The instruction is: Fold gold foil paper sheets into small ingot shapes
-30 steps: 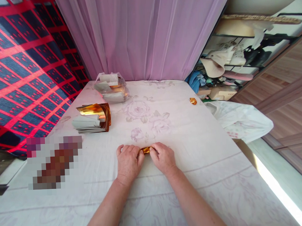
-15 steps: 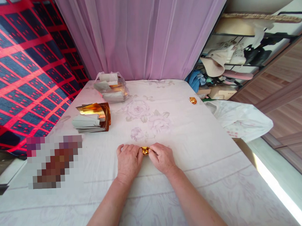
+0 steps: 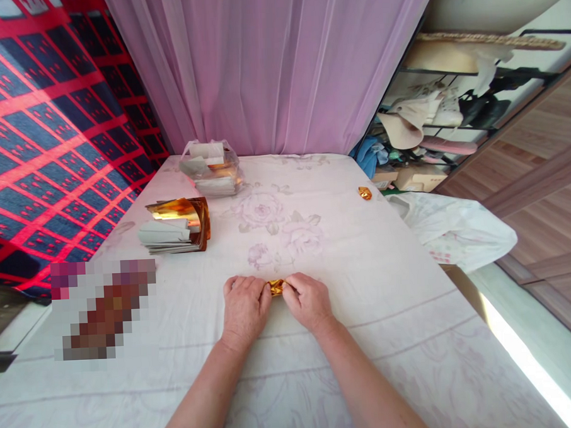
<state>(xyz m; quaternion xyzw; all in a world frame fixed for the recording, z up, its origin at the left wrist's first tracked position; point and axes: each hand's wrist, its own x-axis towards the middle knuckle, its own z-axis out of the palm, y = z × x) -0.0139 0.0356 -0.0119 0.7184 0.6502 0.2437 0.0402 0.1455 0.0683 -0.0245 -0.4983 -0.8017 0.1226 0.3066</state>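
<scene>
A small piece of gold foil paper (image 3: 276, 286) lies on the white flowered cloth (image 3: 374, 286), pinched from both sides. My left hand (image 3: 245, 307) grips its left end and my right hand (image 3: 308, 301) grips its right end, knuckles up, both resting on the cloth. Most of the foil is hidden under my fingers. A stack of gold and white sheets (image 3: 177, 226) lies to the far left, its top sheet curled up.
A clear bag of more sheets (image 3: 211, 168) stands at the back left. A small folded gold piece (image 3: 364, 192) sits near the right edge. A white plastic bag (image 3: 454, 229) hangs off the right side. A pink curtain (image 3: 270, 69) closes the far end.
My fingers have shifted slightly on the foil piece, pressing it closer together. Both hands stay in the same place on the cloth.
</scene>
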